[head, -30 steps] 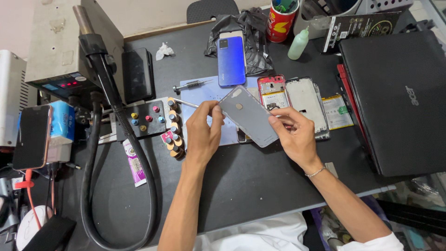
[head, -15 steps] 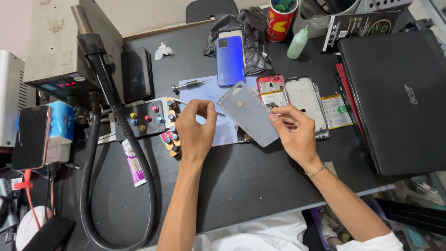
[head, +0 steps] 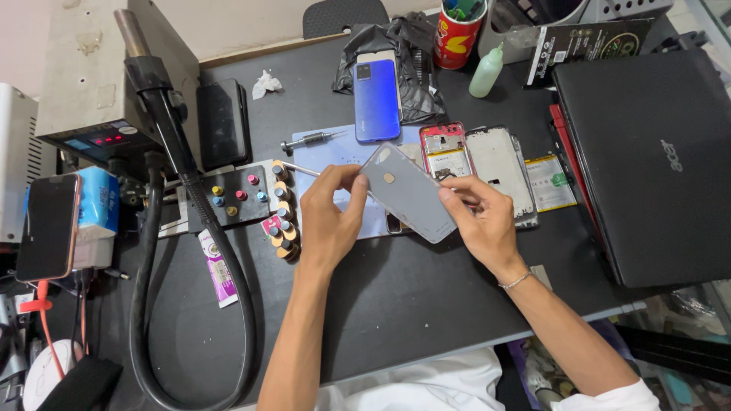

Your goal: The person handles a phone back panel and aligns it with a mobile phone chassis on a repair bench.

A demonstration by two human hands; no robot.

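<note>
Dark workbench (head: pixel 426 320), cluttered. Since a second ago the grey back cover (head: pixel 407 192) has tilted up higher, at centre. Left hand (head: pixel 329 221) pinches its 9 o'clock edge; right hand (head: pixel 481 219) pinches the 3 o'clock edge. Counted: one blue phone (head: pixel 377 100) at 12, two opened phones (head: pixel 474 167) at 2, one laptop (head: pixel 655 160) at 3

the left hand (head: pixel 327 221) is lifting its fingers onto the grey back cover (head: pixel 410 192), closing in from the screwdriver rack (head: pixel 259 205) side, while the right hand (head: pixel 481 221) is tilting the cover's far end toward the blue phone (head: pixel 377 99).
</note>
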